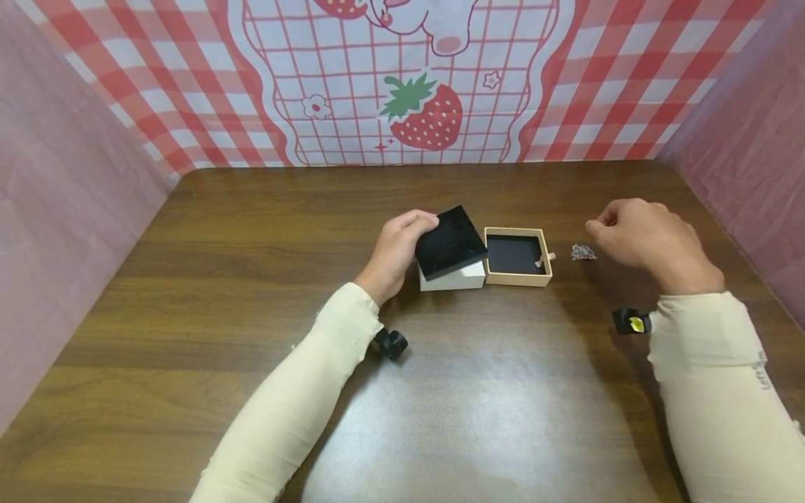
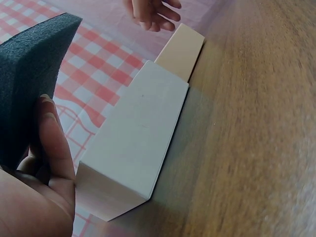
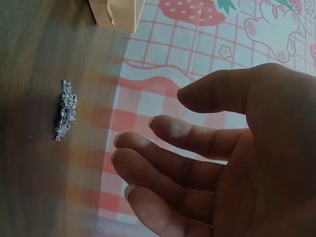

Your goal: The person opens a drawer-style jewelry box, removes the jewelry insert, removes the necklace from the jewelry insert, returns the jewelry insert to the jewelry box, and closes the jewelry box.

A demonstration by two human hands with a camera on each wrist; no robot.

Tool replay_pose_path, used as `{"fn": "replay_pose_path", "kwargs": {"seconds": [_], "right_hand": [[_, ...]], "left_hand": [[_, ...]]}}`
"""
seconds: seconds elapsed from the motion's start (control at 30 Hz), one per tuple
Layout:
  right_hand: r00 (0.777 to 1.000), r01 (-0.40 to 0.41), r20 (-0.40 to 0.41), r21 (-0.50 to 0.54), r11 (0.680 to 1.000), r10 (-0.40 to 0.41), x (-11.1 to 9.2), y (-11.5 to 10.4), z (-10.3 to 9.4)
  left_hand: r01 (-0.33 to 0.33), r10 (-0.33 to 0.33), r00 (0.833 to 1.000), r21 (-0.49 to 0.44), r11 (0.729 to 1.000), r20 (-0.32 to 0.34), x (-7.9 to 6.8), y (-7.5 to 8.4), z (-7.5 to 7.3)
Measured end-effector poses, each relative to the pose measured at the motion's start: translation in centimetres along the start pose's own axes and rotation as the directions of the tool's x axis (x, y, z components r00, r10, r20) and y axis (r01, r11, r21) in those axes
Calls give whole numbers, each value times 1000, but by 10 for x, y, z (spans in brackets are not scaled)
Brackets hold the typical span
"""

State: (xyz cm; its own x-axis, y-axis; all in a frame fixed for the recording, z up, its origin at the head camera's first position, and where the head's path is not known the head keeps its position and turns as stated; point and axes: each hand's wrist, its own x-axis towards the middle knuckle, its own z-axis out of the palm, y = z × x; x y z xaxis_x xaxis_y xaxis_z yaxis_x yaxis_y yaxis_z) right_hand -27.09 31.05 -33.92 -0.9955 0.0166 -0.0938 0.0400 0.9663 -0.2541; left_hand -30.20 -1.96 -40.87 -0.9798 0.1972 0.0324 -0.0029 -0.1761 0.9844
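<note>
Between thumb and fingers my left hand grips a square black foam pad, tilted above a white box. The left wrist view shows the foam's thick edge and the fingers behind it. Touching or very near the white box is a tan drawer-style box with a black bottom and a small ribbon tab. To its right lies a small heap of silver chain on the table. My right hand hovers beside the chain, fingers loosely bent, nothing between them in the right wrist view.
The brown wooden table ends at a red-and-white checked cloth with strawberry prints. Pink fabric hangs at both sides. A small black camera is strapped at the left wrist, another device at the right.
</note>
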Motion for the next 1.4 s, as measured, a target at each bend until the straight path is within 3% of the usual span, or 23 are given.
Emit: {"fn": "replay_pose_path", "kwargs": {"seconds": [1.4], "right_hand": [[994,75,77,-5,997,-74,9,-22,23]], "left_hand": [[-9,9,1000,41,999,0,1,-1,-1]]}}
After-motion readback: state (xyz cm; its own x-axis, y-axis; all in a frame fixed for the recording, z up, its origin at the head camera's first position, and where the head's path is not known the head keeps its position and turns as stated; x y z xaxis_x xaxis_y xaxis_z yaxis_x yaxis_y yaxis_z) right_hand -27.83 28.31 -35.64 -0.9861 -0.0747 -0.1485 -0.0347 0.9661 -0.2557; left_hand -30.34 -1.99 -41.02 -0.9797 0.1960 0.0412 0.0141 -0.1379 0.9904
